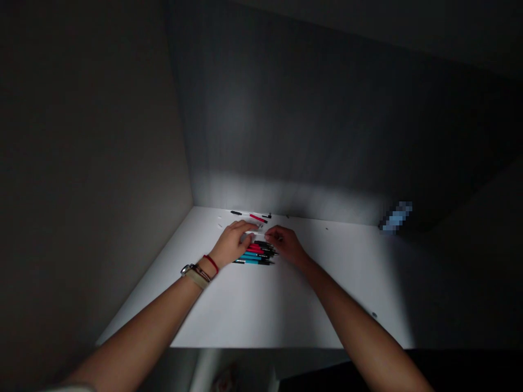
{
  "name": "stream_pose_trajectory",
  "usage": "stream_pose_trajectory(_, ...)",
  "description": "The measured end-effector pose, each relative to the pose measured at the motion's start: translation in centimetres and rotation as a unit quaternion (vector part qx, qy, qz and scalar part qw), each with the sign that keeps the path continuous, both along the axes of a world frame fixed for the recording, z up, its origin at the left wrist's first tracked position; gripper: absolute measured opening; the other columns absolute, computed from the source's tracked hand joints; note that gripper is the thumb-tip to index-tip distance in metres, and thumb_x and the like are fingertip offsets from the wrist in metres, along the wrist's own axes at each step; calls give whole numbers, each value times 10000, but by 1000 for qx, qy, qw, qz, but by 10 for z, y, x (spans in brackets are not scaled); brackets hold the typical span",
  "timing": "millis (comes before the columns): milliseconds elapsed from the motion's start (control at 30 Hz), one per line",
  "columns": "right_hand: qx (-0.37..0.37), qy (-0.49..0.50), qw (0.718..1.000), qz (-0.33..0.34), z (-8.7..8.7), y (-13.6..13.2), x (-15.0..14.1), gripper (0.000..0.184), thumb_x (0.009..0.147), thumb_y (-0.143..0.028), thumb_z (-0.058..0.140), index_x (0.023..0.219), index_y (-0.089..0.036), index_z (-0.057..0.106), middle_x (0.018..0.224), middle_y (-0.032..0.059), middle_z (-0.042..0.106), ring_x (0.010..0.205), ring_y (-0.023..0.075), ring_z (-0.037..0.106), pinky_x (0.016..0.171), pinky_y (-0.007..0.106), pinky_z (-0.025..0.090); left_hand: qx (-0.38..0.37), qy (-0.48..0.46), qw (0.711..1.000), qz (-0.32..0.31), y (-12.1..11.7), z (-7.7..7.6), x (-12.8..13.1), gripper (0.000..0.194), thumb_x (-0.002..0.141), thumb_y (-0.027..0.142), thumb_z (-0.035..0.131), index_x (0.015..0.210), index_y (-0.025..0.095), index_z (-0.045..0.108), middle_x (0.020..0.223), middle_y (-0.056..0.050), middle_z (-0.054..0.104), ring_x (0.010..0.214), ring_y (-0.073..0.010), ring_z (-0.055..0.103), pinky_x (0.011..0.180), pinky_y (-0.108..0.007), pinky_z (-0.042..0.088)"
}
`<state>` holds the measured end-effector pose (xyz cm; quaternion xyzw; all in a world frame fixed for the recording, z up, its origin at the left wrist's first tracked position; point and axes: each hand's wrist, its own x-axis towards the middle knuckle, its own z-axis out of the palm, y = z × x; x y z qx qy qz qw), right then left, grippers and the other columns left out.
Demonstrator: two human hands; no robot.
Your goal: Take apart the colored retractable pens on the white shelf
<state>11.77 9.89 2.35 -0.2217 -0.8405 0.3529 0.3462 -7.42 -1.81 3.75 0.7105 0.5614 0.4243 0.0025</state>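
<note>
My left hand [235,242] is over the left part of a row of pens, its index finger stretched out and its thumb apart from it. The fingers of my right hand [286,243] are pinched together just beyond the pens' tips. A thin white piece [259,234] runs from those fingertips toward my left thumb; its kind is too small to tell. Below the hands lie several pens side by side, with blue pens [253,259] nearest me, red pens [255,249] beyond and black ones [263,244] farthest. My left hand partly covers their left ends.
Toward the wall lie a red pen part [258,218], a black pen piece [236,213] and small white bits [219,225]. A pixelated bright device [396,218] stands at the back right. The white table [253,321] meets walls at the left and back. A small dark round spot [374,314] is near my right forearm.
</note>
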Motion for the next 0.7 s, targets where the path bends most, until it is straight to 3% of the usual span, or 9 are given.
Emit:
stream_pose_trajectory(200, 31, 14, 999, -5, 6, -8, -1, 168, 841, -331, 654, 855, -176, 717, 771, 29, 686, 684, 141, 591, 647, 239, 433, -20, 57, 998, -18, -7, 11, 2, 275, 948, 328, 526, 1145, 242, 698, 989, -63, 680, 880, -186, 639, 828, -305, 479)
stream_pose_trajectory(400, 43, 5, 999, 1, 8, -13, -2, 146, 831, -310, 661, 835, -176, 718, 754, 22, 675, 666, 133, 576, 638, 237, 429, -49, 105, 993, 19, -9, 11, 5, 229, 945, 279, 499, 994, 224, 716, 932, -45, 684, 792, -170, 642, 764, -282, 464)
stream_pose_trajectory(633, -7, 40, 998, -49, 4, 7, 3, 180, 822, -340, 647, 837, -167, 695, 776, 48, 703, 688, 160, 623, 628, 257, 469, -43, 61, 994, 79, -6, 6, -5, 188, 906, 234, 500, 975, 211, 673, 978, -48, 693, 862, -198, 638, 760, -284, 463)
stream_pose_trajectory(700, -17, 30, 999, -31, 1, 12, 4, 167, 801, -327, 655, 821, -164, 691, 755, 47, 704, 682, 165, 632, 638, 268, 483, -34, 32, 994, 97, -4, 3, -9, 190, 912, 248, 492, 968, 204, 669, 978, -50, 698, 859, -198, 637, 752, -282, 461)
